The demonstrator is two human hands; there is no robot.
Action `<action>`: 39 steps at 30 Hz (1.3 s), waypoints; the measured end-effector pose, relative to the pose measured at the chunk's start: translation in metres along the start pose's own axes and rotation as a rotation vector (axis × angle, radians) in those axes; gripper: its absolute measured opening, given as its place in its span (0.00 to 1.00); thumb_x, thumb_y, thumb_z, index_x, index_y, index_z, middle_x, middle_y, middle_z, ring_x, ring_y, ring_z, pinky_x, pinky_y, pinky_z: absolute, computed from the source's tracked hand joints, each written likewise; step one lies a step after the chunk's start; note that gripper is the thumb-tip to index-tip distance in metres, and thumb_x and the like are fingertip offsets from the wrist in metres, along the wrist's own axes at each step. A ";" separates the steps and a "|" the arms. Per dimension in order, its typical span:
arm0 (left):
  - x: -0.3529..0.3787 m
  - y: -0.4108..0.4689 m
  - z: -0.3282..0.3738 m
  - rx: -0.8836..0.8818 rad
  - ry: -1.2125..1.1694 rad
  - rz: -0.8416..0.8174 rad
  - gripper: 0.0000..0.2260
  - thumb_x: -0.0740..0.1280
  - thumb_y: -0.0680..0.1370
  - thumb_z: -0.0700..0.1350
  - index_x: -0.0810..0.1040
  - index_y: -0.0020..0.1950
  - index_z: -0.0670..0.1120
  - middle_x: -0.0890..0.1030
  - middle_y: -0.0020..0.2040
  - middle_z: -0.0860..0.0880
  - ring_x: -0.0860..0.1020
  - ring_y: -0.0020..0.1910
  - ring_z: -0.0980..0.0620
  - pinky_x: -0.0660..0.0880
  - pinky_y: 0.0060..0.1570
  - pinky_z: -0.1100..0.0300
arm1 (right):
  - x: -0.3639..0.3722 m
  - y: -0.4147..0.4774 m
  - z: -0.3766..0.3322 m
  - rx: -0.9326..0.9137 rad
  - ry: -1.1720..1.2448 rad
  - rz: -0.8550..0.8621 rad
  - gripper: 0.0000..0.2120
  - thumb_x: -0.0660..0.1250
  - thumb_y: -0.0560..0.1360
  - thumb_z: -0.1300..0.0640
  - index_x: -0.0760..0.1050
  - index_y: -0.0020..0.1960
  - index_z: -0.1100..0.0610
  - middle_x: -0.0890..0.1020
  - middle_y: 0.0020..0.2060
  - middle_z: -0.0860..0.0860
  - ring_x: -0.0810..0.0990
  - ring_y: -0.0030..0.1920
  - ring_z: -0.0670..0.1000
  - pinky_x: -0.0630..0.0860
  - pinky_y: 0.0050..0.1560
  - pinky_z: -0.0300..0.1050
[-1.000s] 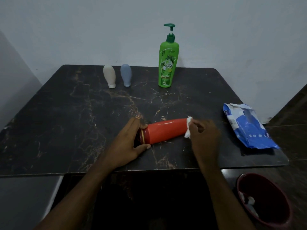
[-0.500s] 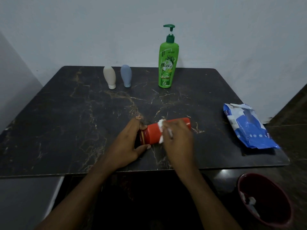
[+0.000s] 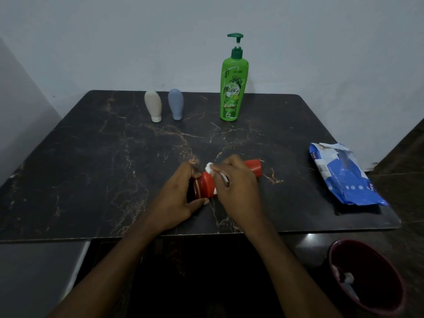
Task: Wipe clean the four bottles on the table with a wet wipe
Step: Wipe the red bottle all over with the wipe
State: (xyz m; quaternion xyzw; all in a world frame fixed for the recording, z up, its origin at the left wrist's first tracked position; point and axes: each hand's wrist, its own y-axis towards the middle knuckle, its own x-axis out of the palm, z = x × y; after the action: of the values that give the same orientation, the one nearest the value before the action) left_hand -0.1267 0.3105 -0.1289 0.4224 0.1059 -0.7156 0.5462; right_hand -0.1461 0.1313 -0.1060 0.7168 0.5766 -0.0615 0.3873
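The red bottle (image 3: 253, 167) lies on its side near the bench's (image 3: 91, 168) front edge. The left hand (image 3: 181, 198) grips its cap end; the right hand (image 3: 236, 187) presses a wet wipe (image 3: 209, 167) onto it.

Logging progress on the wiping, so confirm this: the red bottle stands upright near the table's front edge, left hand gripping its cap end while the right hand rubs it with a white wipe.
One detail is wrong. The head view shows the red bottle lying on its side on the table, not upright. The rest holds: the left hand grips its cap end and the right hand rubs it with the white wipe.
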 end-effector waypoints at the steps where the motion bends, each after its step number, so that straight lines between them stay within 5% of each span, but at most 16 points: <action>1: 0.000 0.000 0.000 0.003 -0.002 -0.003 0.25 0.80 0.71 0.47 0.67 0.58 0.55 0.73 0.59 0.58 0.76 0.56 0.60 0.80 0.51 0.55 | 0.000 -0.001 0.000 -0.043 -0.015 -0.022 0.08 0.68 0.78 0.61 0.83 0.55 0.56 0.77 0.47 0.46 0.77 0.44 0.43 0.75 0.47 0.35; 6: 0.001 -0.001 -0.002 0.027 -0.005 -0.002 0.25 0.80 0.71 0.47 0.68 0.58 0.55 0.74 0.58 0.58 0.77 0.55 0.58 0.79 0.52 0.54 | 0.005 -0.032 0.014 -0.187 -0.020 -0.026 0.08 0.67 0.79 0.64 0.82 0.55 0.60 0.78 0.45 0.50 0.78 0.42 0.48 0.76 0.45 0.46; 20: 0.001 0.000 -0.001 0.050 -0.013 -0.014 0.24 0.80 0.71 0.44 0.68 0.58 0.54 0.74 0.57 0.57 0.77 0.55 0.56 0.79 0.51 0.51 | 0.007 -0.029 0.002 -0.160 -0.069 0.022 0.10 0.66 0.78 0.63 0.82 0.57 0.60 0.79 0.48 0.51 0.79 0.45 0.49 0.77 0.48 0.41; 23: 0.001 -0.002 -0.001 0.063 0.024 -0.005 0.25 0.80 0.71 0.45 0.67 0.59 0.54 0.72 0.59 0.58 0.76 0.56 0.58 0.79 0.51 0.52 | -0.005 -0.015 0.011 -0.029 -0.060 0.072 0.07 0.67 0.79 0.59 0.83 0.55 0.57 0.78 0.48 0.47 0.76 0.44 0.39 0.70 0.48 0.27; 27: 0.000 -0.004 0.000 0.082 0.051 0.003 0.26 0.79 0.72 0.47 0.65 0.59 0.56 0.71 0.60 0.58 0.74 0.57 0.61 0.79 0.51 0.56 | -0.030 0.002 0.049 0.262 -0.094 0.164 0.06 0.67 0.80 0.56 0.81 0.54 0.54 0.79 0.49 0.48 0.76 0.43 0.38 0.74 0.45 0.32; 31: 0.001 -0.002 0.000 0.087 0.053 0.002 0.27 0.79 0.72 0.47 0.64 0.59 0.57 0.71 0.61 0.57 0.75 0.57 0.59 0.79 0.53 0.54 | -0.046 0.003 0.065 0.404 -0.089 0.267 0.06 0.67 0.79 0.61 0.81 0.53 0.56 0.81 0.48 0.51 0.77 0.42 0.38 0.69 0.40 0.26; 35: 0.000 -0.003 0.000 0.090 0.065 0.011 0.26 0.79 0.72 0.47 0.65 0.59 0.56 0.71 0.60 0.58 0.74 0.57 0.61 0.79 0.52 0.56 | -0.029 -0.002 0.034 0.322 -0.020 0.214 0.06 0.68 0.79 0.60 0.82 0.52 0.53 0.80 0.48 0.47 0.77 0.43 0.34 0.69 0.43 0.23; 39: 0.001 -0.003 -0.001 0.083 0.044 0.019 0.25 0.80 0.72 0.45 0.67 0.59 0.54 0.72 0.58 0.57 0.75 0.54 0.59 0.79 0.50 0.53 | 0.006 -0.026 0.001 0.044 0.011 0.118 0.09 0.69 0.76 0.65 0.83 0.55 0.59 0.81 0.50 0.49 0.79 0.47 0.42 0.74 0.51 0.30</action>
State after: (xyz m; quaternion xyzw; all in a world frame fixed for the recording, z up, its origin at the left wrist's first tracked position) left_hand -0.1288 0.3115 -0.1314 0.4613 0.0842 -0.7047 0.5324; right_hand -0.1665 0.1364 -0.1228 0.7581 0.5341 -0.0471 0.3712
